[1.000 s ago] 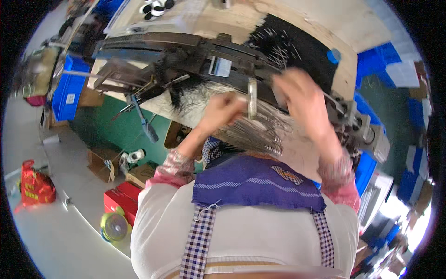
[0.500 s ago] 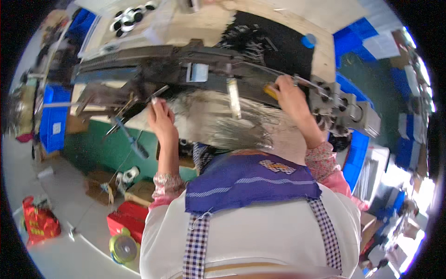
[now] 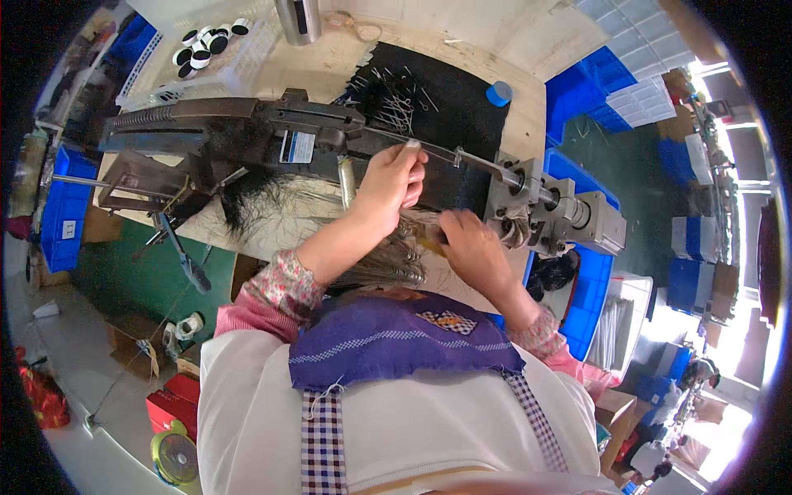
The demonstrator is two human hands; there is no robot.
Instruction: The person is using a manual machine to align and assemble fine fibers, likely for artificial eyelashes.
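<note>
So we've got both hands up close to a dark metal bench machine (image 3: 231, 109) on a pale wooden table (image 3: 334, 64). Our left hand (image 3: 391, 188) is up in front of the machine's bed, fingers curled in and the thumb pressed against them, just below the thin metal rod (image 3: 487, 163) that runs over to the silver clamp assembly (image 3: 569, 216) on the right. We can't tell if there's a fine strand pinched in there. Our right hand (image 3: 478, 249) is lower and a bit further right, blurry, fingers bent over a yellowish piece (image 3: 432, 244); honestly we can't tell how tight that grip is. The bundle of thin grey strands (image 3: 384, 266) lies on the table just below the hands, fanned out between them and our purple apron bib (image 3: 404, 340). Left of our left wrist a pale upright bar (image 3: 346, 181) sticks out toward us from the machine, and further left there's a messy black clump of fibres (image 3: 241, 206). Behind the machine we see a black mat (image 3: 470, 124) with loose thin metal pieces (image 3: 398, 101) scattered on it and a blue round cap (image 3: 498, 93) near its right edge. Back left, a white plastic basket (image 3: 256, 53) holds some white rolls with black ends (image 3: 200, 59), and a shiny metal cylinder (image 3: 299, 21) stands just beside it.
</note>
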